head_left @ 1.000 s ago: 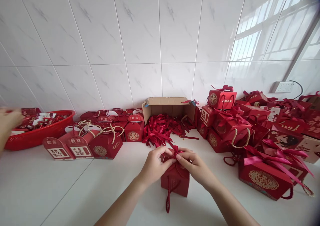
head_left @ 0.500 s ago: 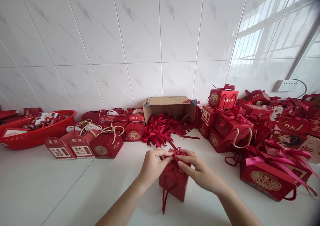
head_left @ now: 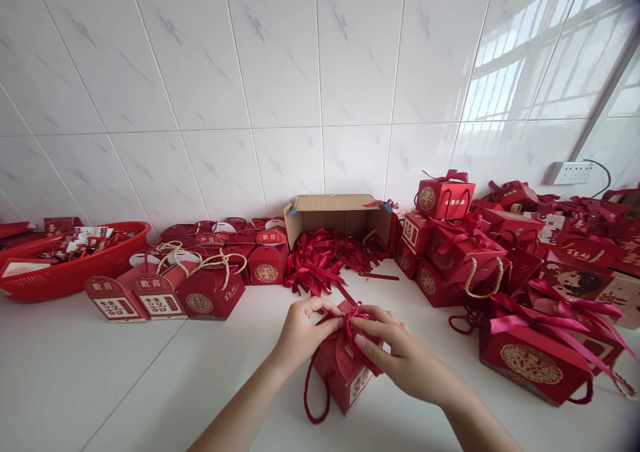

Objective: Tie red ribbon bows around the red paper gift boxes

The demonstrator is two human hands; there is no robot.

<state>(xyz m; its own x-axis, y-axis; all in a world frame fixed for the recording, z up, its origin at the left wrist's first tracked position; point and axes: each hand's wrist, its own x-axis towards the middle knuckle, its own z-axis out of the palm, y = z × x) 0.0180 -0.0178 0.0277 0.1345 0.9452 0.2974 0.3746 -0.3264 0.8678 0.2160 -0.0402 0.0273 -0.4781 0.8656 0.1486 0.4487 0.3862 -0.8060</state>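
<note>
in the head view, your left hand (head_left: 301,339) has a narrow grip, thumb and forefinger pinching the left side of the ribbon bow (head_left: 356,317), while your right hand (head_left: 407,349) has its thumb and fingers closed on the right side of it. the bow sits on top of the small red gift box (head_left: 344,375), which stands on the pale desk (head_left: 240,392) right in front of you, between your forearms, one corner turned your way and a dark red rope handle (head_left: 317,422) looping down at its left. just beyond your hands, loose red ribbons (head_left: 320,259) spill out of a cardboard carton (head_left: 333,203) lying against the tiled wall (head_left: 283,59). to your left are a row of red boxes (head_left: 213,299) and, farther out, a red basket (head_left: 103,269) with small packets (head_left: 93,237) in it. to your right, a ribboned box with a round gold emblem (head_left: 530,365) sits near a stack of boxes (head_left: 443,282).
</note>
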